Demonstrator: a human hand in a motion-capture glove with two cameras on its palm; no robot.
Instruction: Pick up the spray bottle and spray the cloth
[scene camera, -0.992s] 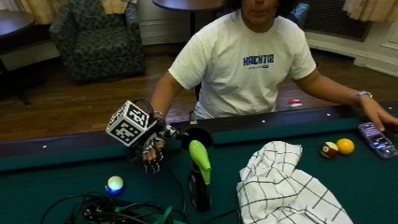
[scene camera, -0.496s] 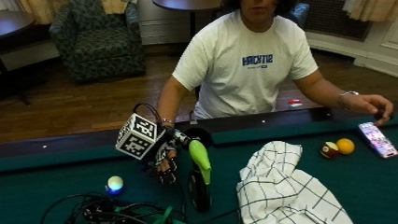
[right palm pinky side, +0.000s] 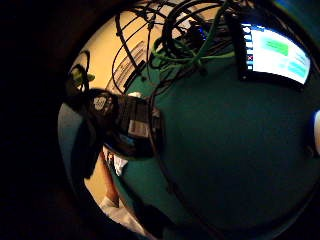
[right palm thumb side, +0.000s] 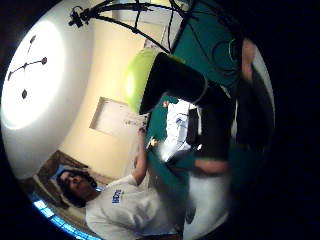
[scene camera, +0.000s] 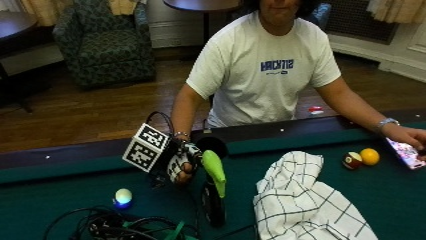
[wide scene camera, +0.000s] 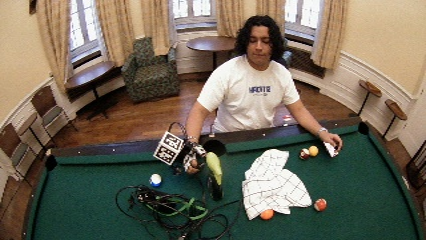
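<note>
Spray bottle (scene camera: 214, 187) label unreadable; gloved hands (scene camera: 181, 165) beside it, grip unclear.

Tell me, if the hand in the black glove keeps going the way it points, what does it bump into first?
Probably the spray bottle. The gloved right hand sits right beside its green top, fingers toward it, almost touching. The checked cloth lies farther on.

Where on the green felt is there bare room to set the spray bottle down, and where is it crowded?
Bare felt lies beyond the white checked cloth, past the orange ball. Another free patch lies beside the white-and-blue ball. Crowded: the tangle of black and green cables beside the green-and-black spray bottle that the gloved right hand touches.
</note>
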